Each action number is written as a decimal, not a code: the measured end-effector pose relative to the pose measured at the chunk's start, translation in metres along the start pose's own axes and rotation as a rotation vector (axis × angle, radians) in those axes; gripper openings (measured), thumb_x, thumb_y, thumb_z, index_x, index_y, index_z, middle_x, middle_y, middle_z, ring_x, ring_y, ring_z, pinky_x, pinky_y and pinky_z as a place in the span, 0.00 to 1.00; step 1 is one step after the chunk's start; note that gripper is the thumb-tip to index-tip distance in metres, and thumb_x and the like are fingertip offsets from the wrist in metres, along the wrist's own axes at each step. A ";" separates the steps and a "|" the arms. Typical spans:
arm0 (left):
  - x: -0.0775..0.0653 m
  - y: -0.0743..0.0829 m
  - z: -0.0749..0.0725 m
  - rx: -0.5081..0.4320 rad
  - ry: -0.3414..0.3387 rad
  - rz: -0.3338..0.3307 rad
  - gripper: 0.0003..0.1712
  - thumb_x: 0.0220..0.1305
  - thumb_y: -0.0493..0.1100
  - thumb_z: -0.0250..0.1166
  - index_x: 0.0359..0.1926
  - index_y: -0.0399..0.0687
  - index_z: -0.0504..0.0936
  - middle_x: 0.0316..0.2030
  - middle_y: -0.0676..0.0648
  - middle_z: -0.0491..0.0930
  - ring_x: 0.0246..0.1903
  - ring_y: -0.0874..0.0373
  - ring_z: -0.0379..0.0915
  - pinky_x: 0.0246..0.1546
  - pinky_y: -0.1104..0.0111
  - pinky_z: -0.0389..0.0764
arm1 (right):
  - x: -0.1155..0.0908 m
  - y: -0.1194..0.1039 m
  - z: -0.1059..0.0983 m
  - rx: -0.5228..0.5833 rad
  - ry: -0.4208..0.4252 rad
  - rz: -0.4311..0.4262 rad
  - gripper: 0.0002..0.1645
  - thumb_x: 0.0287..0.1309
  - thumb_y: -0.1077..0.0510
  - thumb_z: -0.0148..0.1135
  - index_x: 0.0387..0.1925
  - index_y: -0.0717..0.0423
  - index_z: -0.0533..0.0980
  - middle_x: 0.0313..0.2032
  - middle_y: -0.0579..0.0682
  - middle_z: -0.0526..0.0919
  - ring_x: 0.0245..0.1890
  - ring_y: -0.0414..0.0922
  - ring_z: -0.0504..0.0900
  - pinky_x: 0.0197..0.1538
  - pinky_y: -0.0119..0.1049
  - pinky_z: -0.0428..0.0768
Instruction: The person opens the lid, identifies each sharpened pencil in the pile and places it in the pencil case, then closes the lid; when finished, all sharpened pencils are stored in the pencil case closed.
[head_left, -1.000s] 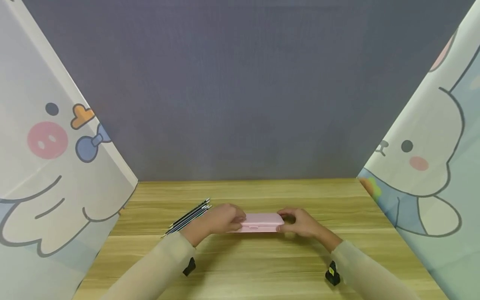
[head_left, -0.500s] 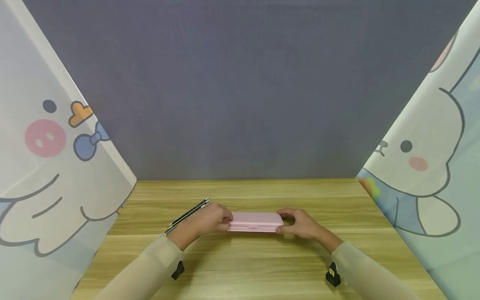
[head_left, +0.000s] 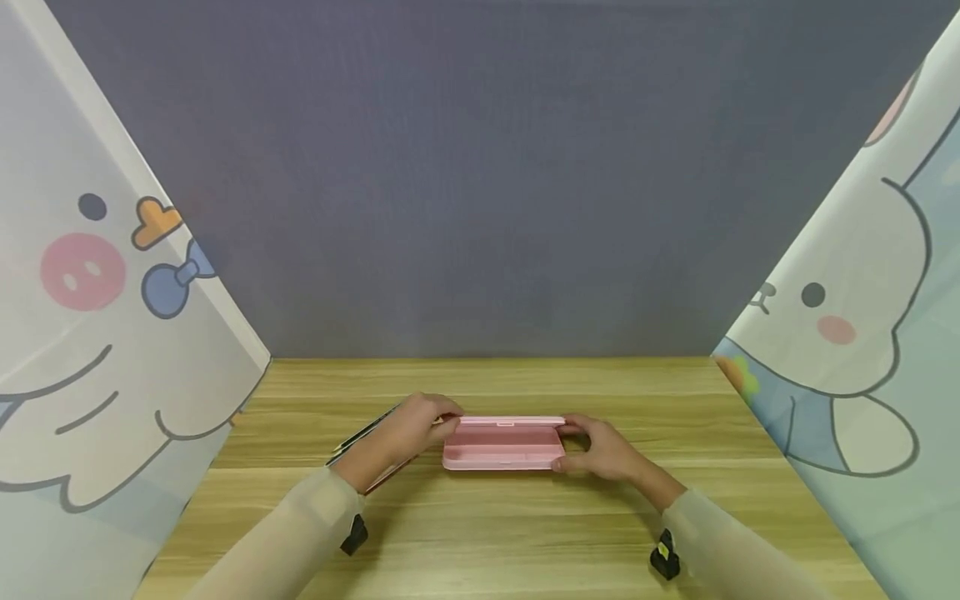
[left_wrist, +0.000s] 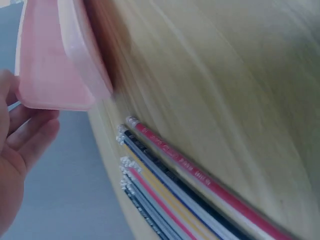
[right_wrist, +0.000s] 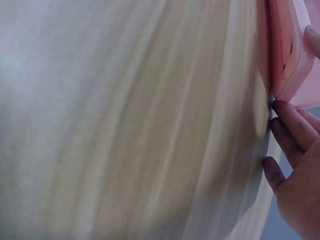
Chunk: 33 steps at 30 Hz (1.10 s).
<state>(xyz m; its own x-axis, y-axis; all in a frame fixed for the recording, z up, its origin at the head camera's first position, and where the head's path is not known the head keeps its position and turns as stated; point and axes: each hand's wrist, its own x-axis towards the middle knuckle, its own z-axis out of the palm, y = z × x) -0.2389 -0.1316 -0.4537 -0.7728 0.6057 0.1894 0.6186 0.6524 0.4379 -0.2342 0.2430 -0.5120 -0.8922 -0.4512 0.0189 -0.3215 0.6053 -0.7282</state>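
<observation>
A pink pencil case (head_left: 504, 456) stands on the wooden table with its lid (head_left: 517, 421) raised and its hollow, divided inside facing me. At the lid's left end, my left hand (head_left: 408, 429) pinches the edge; in the left wrist view its fingers lie against the lid (left_wrist: 47, 65). My right hand (head_left: 603, 450) holds the case's right end, the thumb low at the front and the fingers behind. Several pencils lie under and beside my left forearm, among them a red pencil (left_wrist: 200, 176), shown most fully in the left wrist view.
The wooden table (head_left: 525, 533) ends at a dark grey panel (head_left: 487, 183) at the back. Cartoon-printed panels (head_left: 862, 300) rise on both sides. Below each sleeve sits a small black device (head_left: 664, 555).
My left hand has slid to the case's left end and lifted the lid, which was closed before. My right hand keeps its place at the right end.
</observation>
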 end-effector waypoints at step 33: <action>0.035 -0.035 0.006 -0.581 0.276 -0.471 0.06 0.69 0.33 0.66 0.45 0.34 0.84 0.40 0.39 0.83 0.38 0.43 0.86 0.42 0.51 0.87 | -0.002 -0.005 0.008 -0.134 -0.008 -0.082 0.51 0.38 0.44 0.87 0.66 0.53 0.76 0.63 0.52 0.81 0.66 0.55 0.76 0.68 0.57 0.72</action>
<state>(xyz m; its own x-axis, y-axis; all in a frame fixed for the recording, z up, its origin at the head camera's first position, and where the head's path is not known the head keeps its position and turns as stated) -0.2862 -0.1303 -0.4679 -0.9889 0.1408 0.0477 0.1037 0.4234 0.9000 -0.2281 0.2357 -0.5137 -0.8589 -0.5075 0.0680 -0.4327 0.6484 -0.6263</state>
